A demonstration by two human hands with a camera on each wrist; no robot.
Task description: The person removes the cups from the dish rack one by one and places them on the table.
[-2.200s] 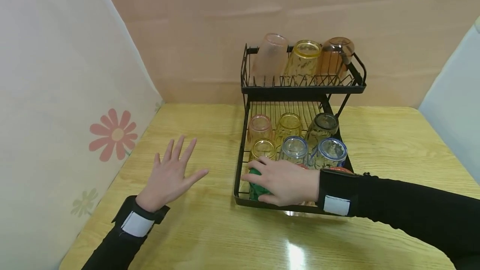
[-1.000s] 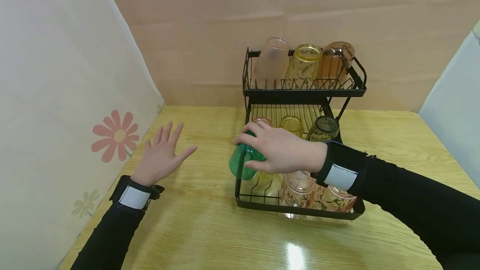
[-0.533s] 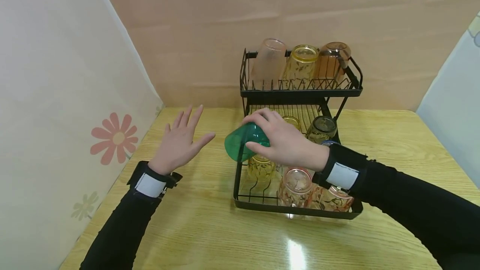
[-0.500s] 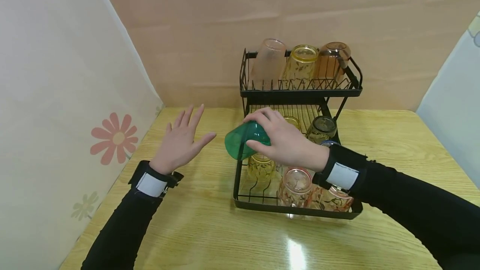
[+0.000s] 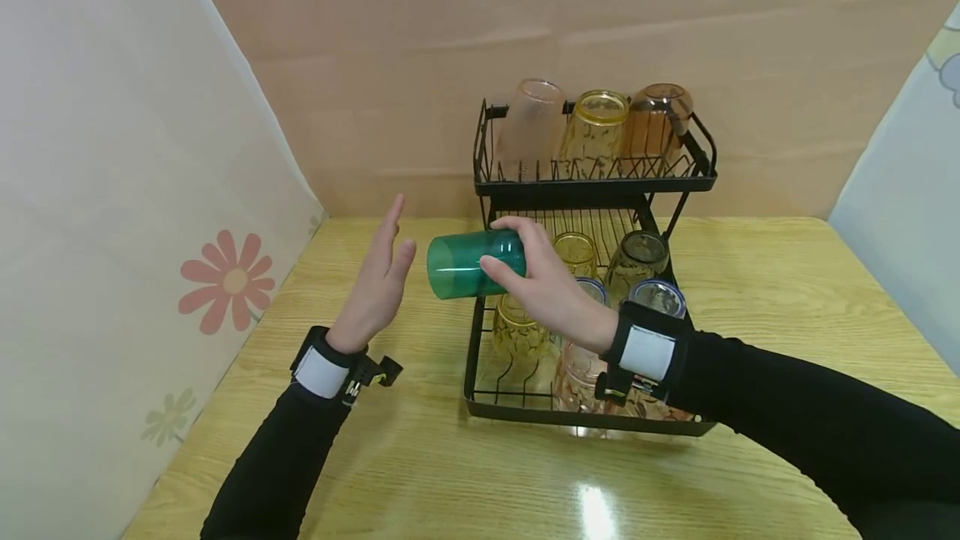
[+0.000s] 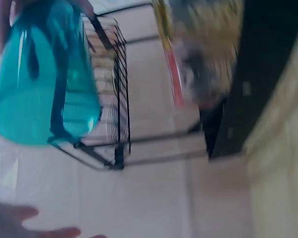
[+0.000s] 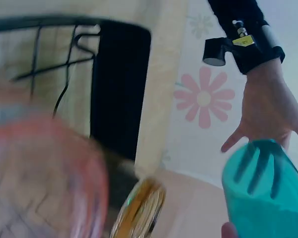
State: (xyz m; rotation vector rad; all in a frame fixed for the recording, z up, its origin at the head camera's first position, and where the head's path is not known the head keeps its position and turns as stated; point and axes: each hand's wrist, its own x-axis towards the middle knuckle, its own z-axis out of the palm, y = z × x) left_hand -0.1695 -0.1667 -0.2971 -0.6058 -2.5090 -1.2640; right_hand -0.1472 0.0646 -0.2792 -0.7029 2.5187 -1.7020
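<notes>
My right hand (image 5: 546, 282) grips a green see-through drinking glass (image 5: 468, 263) by its base end, thumb on the near side. The glass lies sideways in the air over the left edge of the black two-tier rack (image 5: 585, 419), its mouth facing left. Just left of that mouth, my left hand (image 5: 375, 294) is held up with straight fingers, its palm turned toward the glass and nothing in it. The right wrist view has the left hand (image 7: 268, 101) beyond the glass (image 7: 263, 193). In the left wrist view, the glass (image 6: 44, 89) looms large, its base end in the other hand's fingers.
Upside-down glasses stand on the rack's lower tier, among them a yellow glass (image 5: 519, 332), a dark glass (image 5: 637, 261) and a pink-rimmed glass (image 5: 579, 377). The upper tier carries a pink glass (image 5: 531, 132), a yellow glass (image 5: 596, 132) and an amber glass (image 5: 658, 127).
The right hand has lifted the green glass from the rack's front left corner and tipped it sideways. My left hand has come up and right, turning its palm toward the glass.
</notes>
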